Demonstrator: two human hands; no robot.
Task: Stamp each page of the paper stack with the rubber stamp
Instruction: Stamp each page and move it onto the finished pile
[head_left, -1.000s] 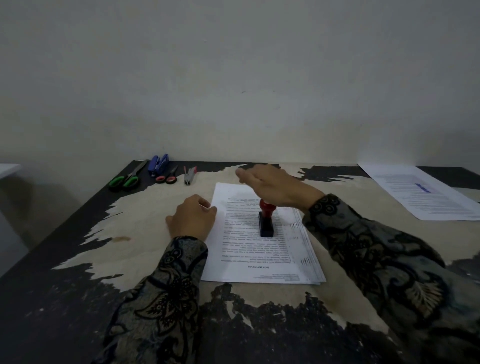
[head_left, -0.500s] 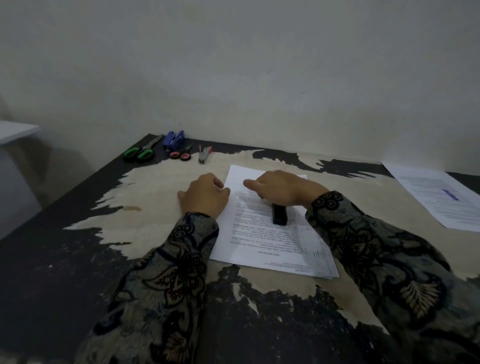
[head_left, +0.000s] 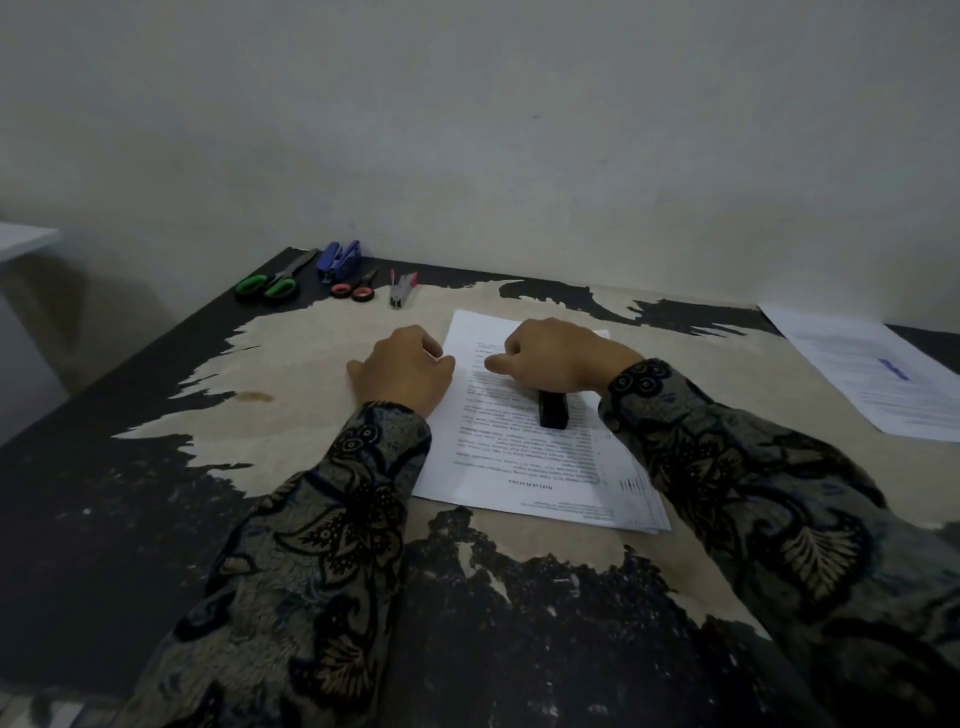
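Note:
A stack of printed white pages (head_left: 524, 457) lies in the middle of the worn table. The rubber stamp (head_left: 552, 409) stands on the top page; only its black base shows, its handle is hidden under my right hand (head_left: 561, 358), which is closed around it. My left hand (head_left: 402, 371) rests as a loose fist on the table, its knuckles touching the stack's left edge.
At the far left of the table lie green-handled scissors (head_left: 267, 283), a blue stapler (head_left: 338, 260), red-handled scissors (head_left: 356, 288) and a small grey stapler (head_left: 401, 291). A single printed sheet with a blue mark (head_left: 872, 369) lies at the right. A wall runs behind the table.
My right hand came down from above the stamp's red handle and closed over it, hiding the handle. The left hand has stayed at the stack's edge. The view shifted left and closer.

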